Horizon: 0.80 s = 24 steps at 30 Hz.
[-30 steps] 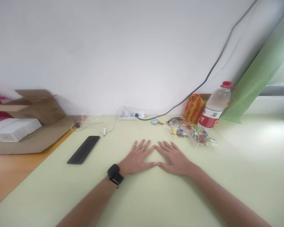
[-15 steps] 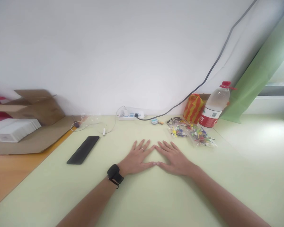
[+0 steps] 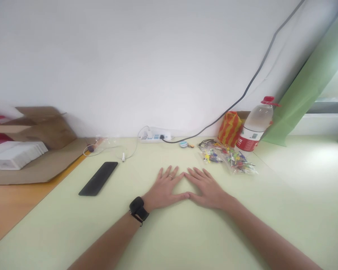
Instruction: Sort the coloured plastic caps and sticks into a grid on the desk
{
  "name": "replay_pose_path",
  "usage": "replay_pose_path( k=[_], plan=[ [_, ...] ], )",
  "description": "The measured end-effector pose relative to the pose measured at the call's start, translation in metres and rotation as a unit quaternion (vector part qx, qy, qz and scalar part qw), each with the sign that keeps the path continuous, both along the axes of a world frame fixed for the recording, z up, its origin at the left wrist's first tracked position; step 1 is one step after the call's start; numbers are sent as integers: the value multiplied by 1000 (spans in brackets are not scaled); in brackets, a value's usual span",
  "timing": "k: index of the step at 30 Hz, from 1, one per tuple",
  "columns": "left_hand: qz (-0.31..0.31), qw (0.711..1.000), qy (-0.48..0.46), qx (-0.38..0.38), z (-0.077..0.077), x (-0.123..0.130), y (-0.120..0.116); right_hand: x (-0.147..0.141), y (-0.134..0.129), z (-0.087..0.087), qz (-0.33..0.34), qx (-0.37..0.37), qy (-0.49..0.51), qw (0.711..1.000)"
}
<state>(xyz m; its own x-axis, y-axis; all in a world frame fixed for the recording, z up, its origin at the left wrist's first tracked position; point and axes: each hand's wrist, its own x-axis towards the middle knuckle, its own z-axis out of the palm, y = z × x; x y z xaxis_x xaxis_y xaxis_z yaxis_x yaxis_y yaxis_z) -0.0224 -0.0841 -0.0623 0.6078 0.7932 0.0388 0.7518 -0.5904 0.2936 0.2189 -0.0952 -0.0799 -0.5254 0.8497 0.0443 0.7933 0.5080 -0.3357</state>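
Both bare hands lie palm down on the smooth pale-green tabletop (image 3: 169, 236), which spreads directly beneath them and is all they press on besides each other. The left hand (image 3: 162, 190), wearing a thin ring, and the right hand (image 3: 207, 190) have their fingers apart; neither grasps anything. The thumb tips touch, and the index fingertips meet or nearly meet, framing a triangle of tabletop.

From the right hand, clear plastic bags of small multicoloured pieces (image 3: 239, 162) lie near, between one and two o'clock. They stand between it and the large clear bottle with red cap and red-white label (image 3: 253, 129), beside a red-and-yellow striped bag (image 3: 229, 129). From the left hand, a flat black rectangular slab (image 3: 99, 179) rests at nine o'clock. From the joined hands, a white power strip (image 3: 156, 139) sits at eleven, a small round pale-blue item (image 3: 183, 144) at twelve, and an open brown cardboard box (image 3: 55, 131) well off at ten.
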Motion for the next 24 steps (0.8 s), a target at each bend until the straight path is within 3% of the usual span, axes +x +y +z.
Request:
replay_pose_path(
  k=[15,20,24],
  plan=[
    [-5,1000,-6,-10,-5,-6,4,1,-3,6,5,3,2,1000],
    [9,998,-58,8,-9,-6,8,4,-1,3,10,21,23,999],
    [11,988,-150,15,-4,-4,9,7,3,-1,22,50,74,996]
  ],
)
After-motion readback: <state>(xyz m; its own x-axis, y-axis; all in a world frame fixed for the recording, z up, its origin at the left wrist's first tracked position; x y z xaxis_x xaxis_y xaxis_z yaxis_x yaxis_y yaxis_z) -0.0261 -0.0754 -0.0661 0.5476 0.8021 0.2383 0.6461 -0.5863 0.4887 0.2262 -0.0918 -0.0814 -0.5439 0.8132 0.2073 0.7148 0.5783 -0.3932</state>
